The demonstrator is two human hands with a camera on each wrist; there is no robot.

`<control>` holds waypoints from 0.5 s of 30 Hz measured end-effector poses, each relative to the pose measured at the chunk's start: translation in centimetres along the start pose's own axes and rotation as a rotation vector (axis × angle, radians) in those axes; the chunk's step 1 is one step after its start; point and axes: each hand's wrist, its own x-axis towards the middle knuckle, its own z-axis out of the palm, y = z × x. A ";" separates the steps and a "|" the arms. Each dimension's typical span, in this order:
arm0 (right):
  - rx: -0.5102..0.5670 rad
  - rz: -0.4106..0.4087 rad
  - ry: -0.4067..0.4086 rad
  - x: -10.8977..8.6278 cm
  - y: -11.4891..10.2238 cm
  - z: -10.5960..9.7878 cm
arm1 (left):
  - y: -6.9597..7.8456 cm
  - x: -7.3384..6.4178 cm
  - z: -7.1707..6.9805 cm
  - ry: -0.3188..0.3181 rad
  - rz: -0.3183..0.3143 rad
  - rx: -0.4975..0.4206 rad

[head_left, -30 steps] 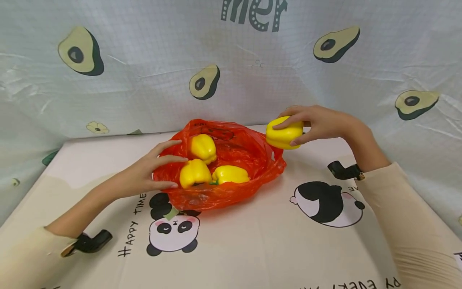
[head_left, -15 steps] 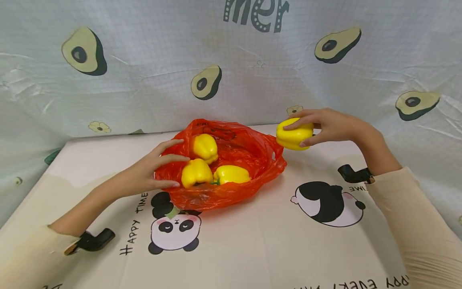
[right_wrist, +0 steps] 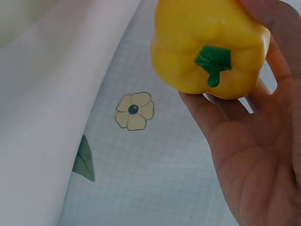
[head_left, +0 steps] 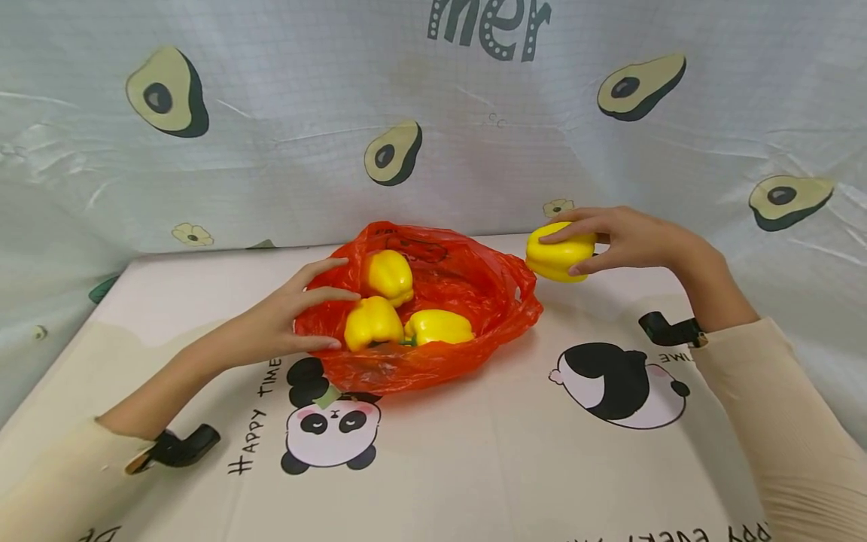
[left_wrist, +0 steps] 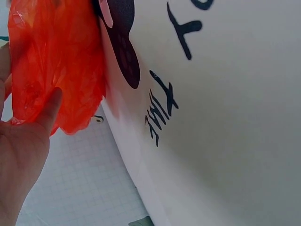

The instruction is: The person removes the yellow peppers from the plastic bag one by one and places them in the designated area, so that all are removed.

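Note:
My right hand [head_left: 626, 237] grips a yellow bell pepper [head_left: 557, 254] from above, just past the right rim of a red plastic bag [head_left: 467, 278]. In the right wrist view this bell pepper [right_wrist: 207, 33] shows its green stem, with fingers curled around it. Spread, fairly straight fingers of my left hand [head_left: 281, 320] rest against the bag's left side. In the left wrist view the thumb [left_wrist: 49, 110] lies against the red plastic [left_wrist: 77, 61]. Inside the open bag are an upper bell pepper [head_left: 389, 277], a lower-left bell pepper [head_left: 372, 324] and a lower-right bell pepper [head_left: 440, 327].
A pale tablecloth [head_left: 474, 474] printed with pandas and lettering covers the table. Behind it hangs a light curtain [head_left: 298, 105] with avocado prints, close to the bag's back rim. Black devices sit on the left wrist [head_left: 179, 448] and right wrist [head_left: 670, 329].
My right hand has moved rightward with the bell pepper, away from the bag's right rim, slowing lately. The left hand and the bag stay in nearly the same place.

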 end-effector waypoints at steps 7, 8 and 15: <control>-0.001 0.016 0.021 -0.3 0.5 0.0 | 0.0 0.0 0.1 -0.011 -0.015 0.003; 0.001 0.016 0.022 -0.2 0.6 0.0 | -0.1 0.0 0.1 -0.014 -0.020 0.003; 0.018 0.025 0.014 -0.1 1.2 0.2 | -0.2 -0.3 0.0 -0.020 -0.025 0.003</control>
